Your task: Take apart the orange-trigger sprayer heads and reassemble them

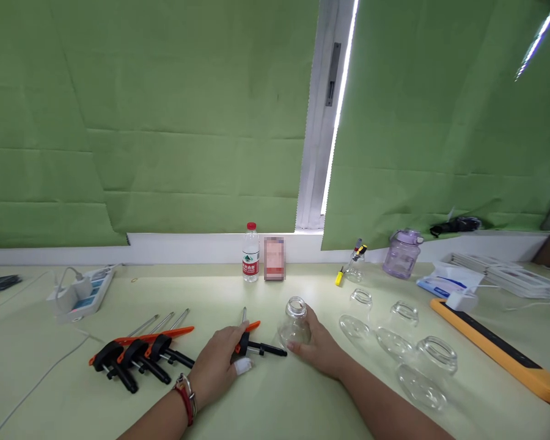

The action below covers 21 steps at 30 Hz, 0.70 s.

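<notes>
My right hand (319, 347) is curled around the side of a clear glass jar (296, 327), which stands upright on the table with its open mouth up. My left hand (220, 360) closes over a black and orange clamp-like tool (245, 344) just left of the jar; its metal rod and black handle stick out past the fingers. The left thumb has a white wrapping. Left of that hand lie several similar clamp-like tools (137, 360) with black handles, orange strips and metal rods.
Several clear glass jars (406, 315) stand on the right. A water bottle (250, 256), a blurred phone-like screen (274, 260), a pen-filled jar (355, 269) and a purple jug (402, 253) line the back. A power strip (89, 294) sits left, an orange-black bar (499, 351) right.
</notes>
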{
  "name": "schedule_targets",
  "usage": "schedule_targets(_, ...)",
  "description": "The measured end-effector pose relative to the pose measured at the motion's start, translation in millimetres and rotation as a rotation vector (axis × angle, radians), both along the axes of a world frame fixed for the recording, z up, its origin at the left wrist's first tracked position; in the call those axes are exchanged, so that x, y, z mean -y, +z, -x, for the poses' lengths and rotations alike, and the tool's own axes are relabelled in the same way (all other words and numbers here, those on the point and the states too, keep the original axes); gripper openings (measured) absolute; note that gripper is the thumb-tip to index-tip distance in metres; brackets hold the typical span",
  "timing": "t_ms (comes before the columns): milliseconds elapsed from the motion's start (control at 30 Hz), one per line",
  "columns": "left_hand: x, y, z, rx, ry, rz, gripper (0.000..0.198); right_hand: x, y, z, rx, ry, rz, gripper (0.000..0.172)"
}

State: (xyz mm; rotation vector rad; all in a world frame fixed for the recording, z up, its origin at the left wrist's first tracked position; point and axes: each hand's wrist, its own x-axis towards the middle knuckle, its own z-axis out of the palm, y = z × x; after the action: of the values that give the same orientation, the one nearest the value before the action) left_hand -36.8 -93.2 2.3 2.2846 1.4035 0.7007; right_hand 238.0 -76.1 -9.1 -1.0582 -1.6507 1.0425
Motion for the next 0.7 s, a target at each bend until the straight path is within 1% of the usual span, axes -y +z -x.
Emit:
schedule_targets(67,-0.1,1.2,0.0,0.009,-0.028,-0.009,0.057,0.7,3.7,-3.5,0.089,0.043,-0.004,0.082)
schedule_targets(133,-0.3,2.0,0.3,0.017,-0.039,-0.010,0.053,0.8,6.5,-4.6,0.161,0.068,-0.016,0.073)
schedule_targets(200,-0.8,1.9,0.9,0.023,-0.040,-0.008,0.052,0.5,7.9,-4.2,0.195,0.059,-0.020,0.065)
schedule_targets(300,-1.5,1.3,1.5,0.027,-0.029,0.000,0.050,0.0,8.0,-3.3,0.220,0.029,-0.012,0.061)
schedule_targets(400,-1.4,1.1,1.1,0.028,-0.001,0.022,0.050,0.3,8.4,-3.5,0.224,-0.015,0.020,0.060)
schedule_targets(567,-1.5,1.5,0.3,0.058,0.055,0.058,0.049,0.5,12.0,-5.2,0.182,-0.124,0.057,0.068)
schedule_targets(700,-2.7,2.1,1.0,0.108,0.081,0.068,0.048,-1.9,13.7,-10.8,0.116,-0.160,0.098,0.069)
